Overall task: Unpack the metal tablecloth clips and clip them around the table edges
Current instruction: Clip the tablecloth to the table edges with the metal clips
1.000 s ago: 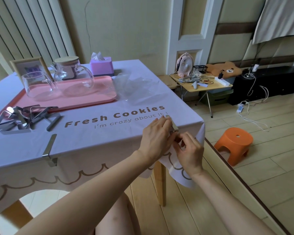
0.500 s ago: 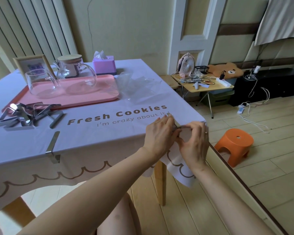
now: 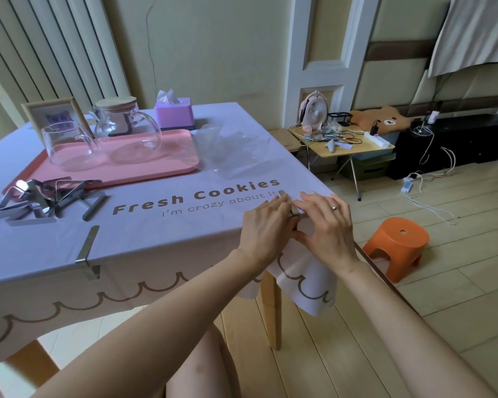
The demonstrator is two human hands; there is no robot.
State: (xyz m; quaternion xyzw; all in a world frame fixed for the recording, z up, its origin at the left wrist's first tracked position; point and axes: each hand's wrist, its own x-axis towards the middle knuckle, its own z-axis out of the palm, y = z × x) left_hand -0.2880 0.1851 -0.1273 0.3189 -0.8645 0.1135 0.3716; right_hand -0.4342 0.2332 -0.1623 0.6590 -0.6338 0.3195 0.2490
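A lilac tablecloth (image 3: 167, 234) printed "Fresh Cookies" covers the table. At its near right corner a metal clip (image 3: 285, 198) lies over the edge, mostly hidden between my hands. My left hand (image 3: 263, 228) presses on the clip's near part. My right hand (image 3: 327, 228) lies flat with fingers spread on the cloth right beside it, thumb below the edge. Another clip (image 3: 87, 251) is fixed on the near edge further left. A pile of several loose clips (image 3: 38, 201) lies on the left of the table.
A pink tray (image 3: 167, 155) holds a glass cup (image 3: 66, 142) and a glass teapot (image 3: 127, 130). Crumpled clear plastic wrap (image 3: 230, 150) lies beside it. Behind are a purple tissue box (image 3: 174, 113) and a photo frame (image 3: 53, 112). An orange stool (image 3: 397, 242) stands on the floor right.
My right hand has come up from below the table edge and now lies flat on the cloth at the corner. My left hand stayed on the clip.
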